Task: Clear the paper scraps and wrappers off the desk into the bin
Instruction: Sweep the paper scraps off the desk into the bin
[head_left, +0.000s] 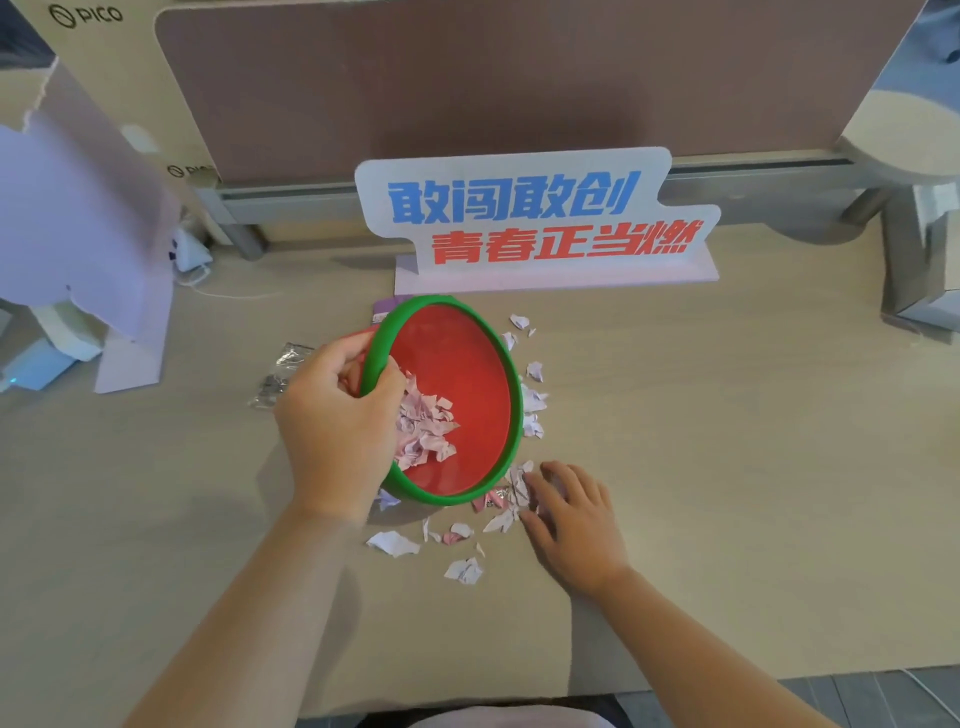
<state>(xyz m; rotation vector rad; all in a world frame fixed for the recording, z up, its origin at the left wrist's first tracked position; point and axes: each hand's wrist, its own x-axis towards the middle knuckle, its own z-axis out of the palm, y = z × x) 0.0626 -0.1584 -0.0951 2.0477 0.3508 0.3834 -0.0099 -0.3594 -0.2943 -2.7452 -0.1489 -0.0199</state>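
A round red bin with a green rim (511, 395) is tilted on the desk, its mouth facing me and to the right. My left hand (337, 415) grips its left rim. A heap of torn pink-white paper scraps (423, 428) lies inside it. My right hand (574, 514) lies flat on the desk at the bin's lower right, fingers spread on a cluster of scraps (511, 493). More scraps (465, 569) are scattered in front of the bin and along its right side (532, 400). A clear crinkled wrapper (278, 371) lies left of the bin, partly behind my left hand.
A white sign with blue and red characters (540, 218) stands right behind the bin. A pale cardboard cutout (78, 228) stands at the left. A brown partition (493, 78) closes the back of the desk. The desk's front edge (727, 675) is near my body.
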